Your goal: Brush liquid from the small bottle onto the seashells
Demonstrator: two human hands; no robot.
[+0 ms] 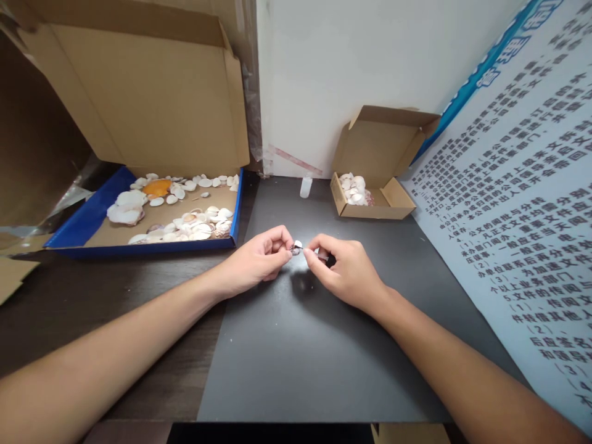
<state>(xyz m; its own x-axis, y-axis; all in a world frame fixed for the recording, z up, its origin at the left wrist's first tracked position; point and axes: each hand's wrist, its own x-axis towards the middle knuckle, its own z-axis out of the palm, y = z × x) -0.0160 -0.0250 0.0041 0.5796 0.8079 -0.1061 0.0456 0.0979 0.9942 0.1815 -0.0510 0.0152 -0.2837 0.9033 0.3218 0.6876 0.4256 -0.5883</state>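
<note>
Over the middle of the grey mat [277, 357], my left hand [259, 256] pinches a small dark-and-white shell [295, 250] between thumb and fingertips. My right hand [345, 265] is closed just to the right of it. A thin whitish piece shows at its thumb and fingertips, close to the shell; its kind is too small to make out. The fingertips of both hands nearly meet, and a shadow falls on the mat below them.
At the left, an open blue-edged cardboard box [139, 251] holds many white shells [198, 227] and an orange shell [157, 188]. A small open cardboard box [377, 213] with shells [355, 188] stands back right. Near it is a small white bottle [306, 186]. A printed sheet [522, 203] lines the right side.
</note>
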